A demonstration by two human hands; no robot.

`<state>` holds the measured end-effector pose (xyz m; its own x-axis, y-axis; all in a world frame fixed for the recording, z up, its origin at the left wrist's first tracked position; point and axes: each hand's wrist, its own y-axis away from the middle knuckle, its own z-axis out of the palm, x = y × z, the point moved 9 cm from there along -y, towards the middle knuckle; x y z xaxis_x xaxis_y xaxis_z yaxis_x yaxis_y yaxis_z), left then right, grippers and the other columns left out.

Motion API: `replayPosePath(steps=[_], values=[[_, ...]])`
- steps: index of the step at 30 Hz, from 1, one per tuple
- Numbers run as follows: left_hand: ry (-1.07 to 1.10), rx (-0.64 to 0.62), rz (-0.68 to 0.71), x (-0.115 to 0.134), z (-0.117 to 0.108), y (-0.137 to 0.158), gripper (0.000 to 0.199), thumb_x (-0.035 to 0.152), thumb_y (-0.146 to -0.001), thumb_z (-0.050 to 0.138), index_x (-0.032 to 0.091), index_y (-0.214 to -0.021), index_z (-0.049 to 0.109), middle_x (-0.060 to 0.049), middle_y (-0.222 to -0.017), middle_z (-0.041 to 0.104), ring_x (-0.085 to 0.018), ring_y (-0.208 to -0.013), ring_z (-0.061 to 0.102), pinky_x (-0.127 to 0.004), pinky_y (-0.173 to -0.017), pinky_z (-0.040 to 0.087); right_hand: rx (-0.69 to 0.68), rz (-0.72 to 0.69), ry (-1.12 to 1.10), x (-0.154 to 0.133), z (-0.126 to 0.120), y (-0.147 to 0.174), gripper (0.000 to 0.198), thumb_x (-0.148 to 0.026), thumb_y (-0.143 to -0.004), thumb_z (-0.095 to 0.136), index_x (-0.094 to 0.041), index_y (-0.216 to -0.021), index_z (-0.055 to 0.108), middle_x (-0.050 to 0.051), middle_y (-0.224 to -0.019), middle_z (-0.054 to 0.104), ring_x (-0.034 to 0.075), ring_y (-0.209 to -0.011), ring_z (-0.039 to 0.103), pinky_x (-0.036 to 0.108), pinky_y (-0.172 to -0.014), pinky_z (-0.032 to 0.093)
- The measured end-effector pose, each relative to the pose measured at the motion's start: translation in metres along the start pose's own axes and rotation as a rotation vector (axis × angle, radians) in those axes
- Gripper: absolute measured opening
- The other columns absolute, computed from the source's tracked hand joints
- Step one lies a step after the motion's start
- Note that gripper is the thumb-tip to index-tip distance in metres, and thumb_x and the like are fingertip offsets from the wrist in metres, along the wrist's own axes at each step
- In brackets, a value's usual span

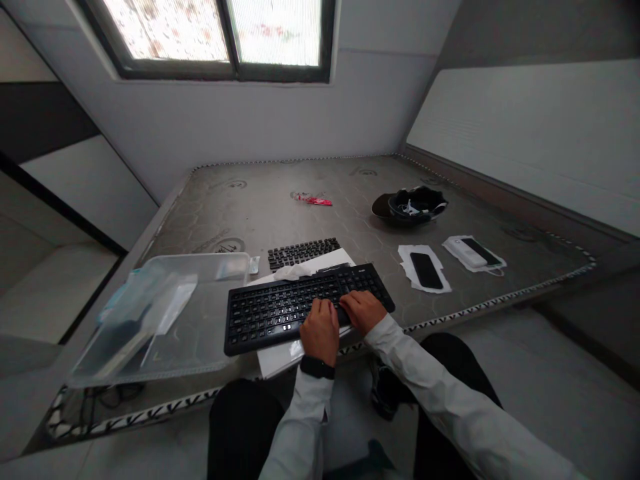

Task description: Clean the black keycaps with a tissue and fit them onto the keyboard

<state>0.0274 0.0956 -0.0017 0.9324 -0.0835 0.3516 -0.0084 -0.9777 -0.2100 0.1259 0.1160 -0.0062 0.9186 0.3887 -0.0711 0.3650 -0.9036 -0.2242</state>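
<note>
Clearly, left hand (320, 333) touches keyboard (270, 307); right hand (366, 311) — likewise.

From the person's head, the one camera looked forward and down over the near keyboard (280, 303), across the mattress (235, 207) toward the far window (280, 30).

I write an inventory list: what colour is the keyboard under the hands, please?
The keyboard is black; it shows best in the head view.

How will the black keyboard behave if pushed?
The black keyboard is probably stiff, since its long frame looks straight. It may slide rather than roll, being broad and flat. Pressing an end might tip it, since both ends reach past the white board.
</note>
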Motion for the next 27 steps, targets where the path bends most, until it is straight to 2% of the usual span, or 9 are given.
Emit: replayPosePath(steps=[5,9,12,19,27], values=[[0.006,0.014,0.005,0.0,-0.001,0.0,0.019,0.026,-0.095,0.039,0.024,-0.093,0.057,0.0,-0.094,0.059,-0.015,-0.074,0.061,-0.025,-0.058,0.039,-0.022,-0.034,0.041,-0.003,0.006,-0.004,0.022,-0.015,-0.09,0.042,-0.015,-0.089,0.064,0.008,-0.083,0.063,0.019,-0.077,0.053,0.03,-0.071,0.029],[0.002,0.003,0.004,0.0,-0.002,0.0,0.019,0.026,-0.094,0.04,0.023,-0.094,0.058,-0.001,-0.095,0.059,-0.014,-0.075,0.061,-0.024,-0.058,0.038,-0.071,-0.033,0.072,-0.009,0.009,-0.007,0.017,-0.008,-0.083,0.046,-0.012,-0.088,0.062,0.011,-0.086,0.062,0.021,-0.08,0.052,0.032,-0.071,0.029],[0.004,-0.017,0.003,0.001,-0.001,-0.001,0.02,0.025,-0.094,0.039,0.023,-0.094,0.059,-0.002,-0.095,0.059,-0.014,-0.077,0.061,-0.024,-0.058,0.038,-0.098,0.005,0.097,-0.011,0.01,-0.008,0.017,-0.007,-0.079,0.047,-0.011,-0.088,0.062,0.013,-0.088,0.062,0.023,-0.081,0.053,0.033,-0.071,0.03],[-0.01,-0.007,0.005,0.003,0.001,-0.001,0.022,0.026,-0.095,0.037,0.022,-0.09,0.058,-0.001,-0.093,0.059,-0.014,-0.076,0.061,-0.023,-0.057,0.038,-0.186,0.111,0.137,-0.015,0.009,-0.013,0.019,-0.009,-0.081,0.044,-0.009,-0.087,0.062,0.016,-0.087,0.064,0.027,-0.081,0.057,0.036,-0.071,0.031],[-0.018,-0.035,-0.014,0.001,0.005,0.0,0.022,0.027,-0.095,0.038,0.022,-0.092,0.059,-0.002,-0.095,0.06,-0.014,-0.074,0.061,-0.023,-0.055,0.038,-0.197,0.255,0.129,-0.014,0.005,-0.014,0.017,-0.017,-0.085,0.046,-0.009,-0.086,0.061,0.018,-0.087,0.065,0.027,-0.083,0.061,0.035,-0.07,0.035]])
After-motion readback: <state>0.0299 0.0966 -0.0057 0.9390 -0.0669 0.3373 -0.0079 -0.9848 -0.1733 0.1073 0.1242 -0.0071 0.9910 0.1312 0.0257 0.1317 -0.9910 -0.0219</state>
